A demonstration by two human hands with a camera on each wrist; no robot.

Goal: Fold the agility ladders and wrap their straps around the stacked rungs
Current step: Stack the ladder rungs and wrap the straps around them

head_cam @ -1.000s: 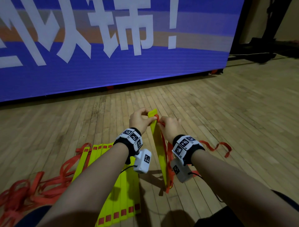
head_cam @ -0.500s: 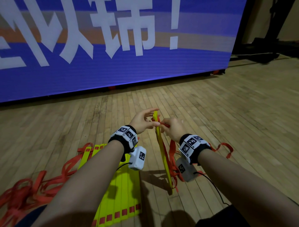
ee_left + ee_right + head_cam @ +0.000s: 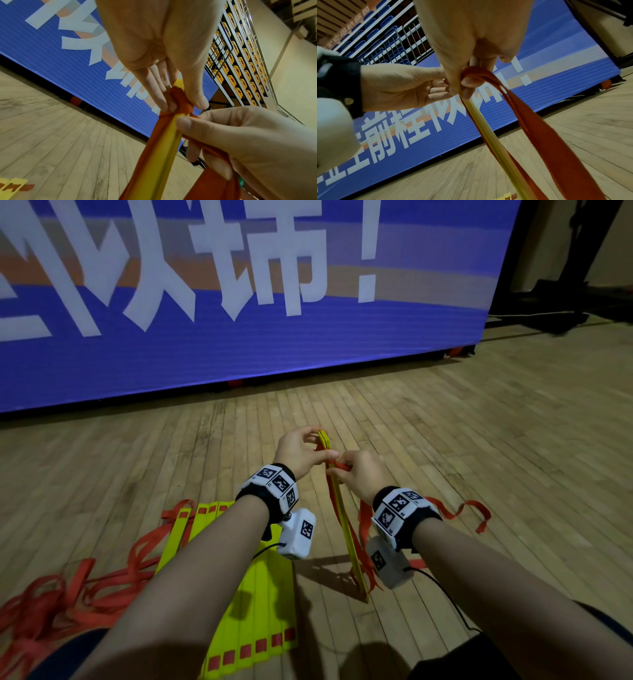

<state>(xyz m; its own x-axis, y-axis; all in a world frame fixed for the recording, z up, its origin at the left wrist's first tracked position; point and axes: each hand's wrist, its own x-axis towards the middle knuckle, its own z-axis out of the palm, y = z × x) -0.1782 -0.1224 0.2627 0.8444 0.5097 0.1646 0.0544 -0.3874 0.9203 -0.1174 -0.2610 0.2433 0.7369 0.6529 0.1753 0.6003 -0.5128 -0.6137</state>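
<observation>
A stack of yellow rungs [image 3: 346,525] stands on end on the floor, edge-on to me. My left hand [image 3: 325,445] pinches its top end between thumb and fingers [image 3: 164,97], where the red strap [image 3: 180,100] bunches over the rungs [image 3: 164,155]. Just below, my right hand [image 3: 339,470] grips the red strap [image 3: 530,115] with thumb and curled fingers [image 3: 469,81], beside the rungs [image 3: 484,132]. Loose strap loops [image 3: 364,529] hang down the stack by my right wrist. A second ladder's yellow rungs [image 3: 263,594] lie flat on the floor under my left forearm.
A tangle of red straps [image 3: 51,604] lies on the wooden floor at the lower left. A loose strap end [image 3: 469,508] curls on the floor to the right. A large blue banner [image 3: 239,347] stands across the back; dark equipment [image 3: 565,302] sits at the far right.
The rung stack has turned from showing its flat face to standing edge-on. My left fingers have moved up onto its top end. My right hand stays gripping the strap close under them.
</observation>
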